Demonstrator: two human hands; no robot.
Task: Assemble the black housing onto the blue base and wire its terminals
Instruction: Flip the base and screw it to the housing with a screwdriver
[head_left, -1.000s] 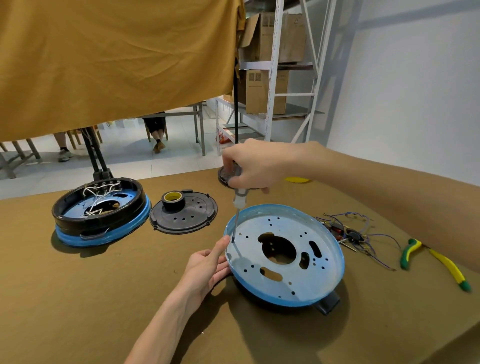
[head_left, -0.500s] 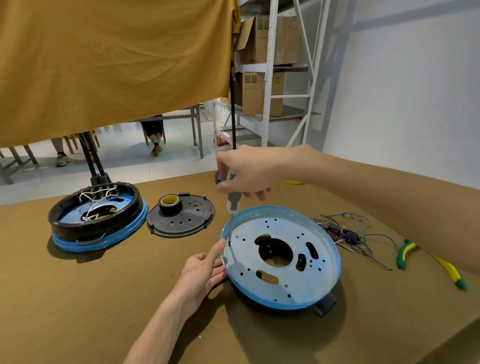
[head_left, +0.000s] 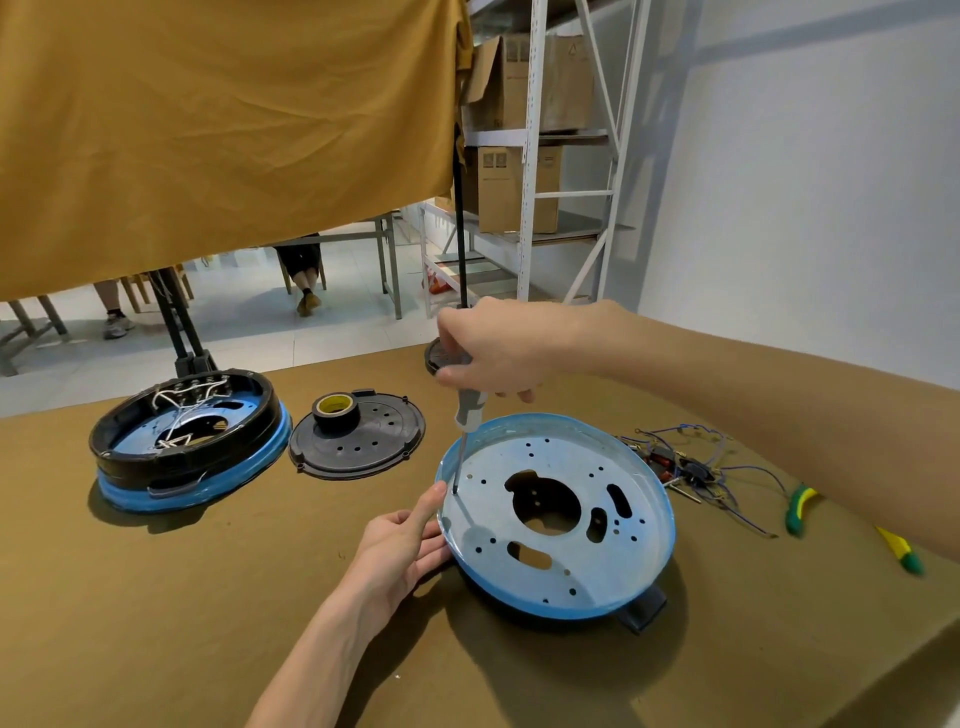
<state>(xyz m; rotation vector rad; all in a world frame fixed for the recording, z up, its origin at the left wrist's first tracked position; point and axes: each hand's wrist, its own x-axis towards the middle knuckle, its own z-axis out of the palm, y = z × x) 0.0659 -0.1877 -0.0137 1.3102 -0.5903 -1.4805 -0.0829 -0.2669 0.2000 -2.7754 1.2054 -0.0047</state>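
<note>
My right hand (head_left: 493, 353) is curled around the grey handle of a thin-shafted screwdriver (head_left: 464, 436), held upright with its tip down on the inner floor of a round blue metal base (head_left: 558, 519), close to that base's left rim. My left hand (head_left: 400, 545) lies relaxed on the brown cloth-covered bench (head_left: 156, 597), fingers straight, thumb and fingertips touching the outside of the same rim. The blue base is a shallow dish with one large central opening, several slots and many small holes. It sits on a black plastic housing (head_left: 644, 610), of which only an edge and a tab show at the lower right.

Further left lies a flat black perforated plastic disc (head_left: 363, 447) carrying a roll of black tape with a yellow core (head_left: 335, 410). Beyond that, a second blue base with a black ring (head_left: 187, 441) holds white wires. To the right lie a tangle of blue wires with small parts (head_left: 691, 467) and green-and-yellow handled pliers (head_left: 802, 506).
</note>
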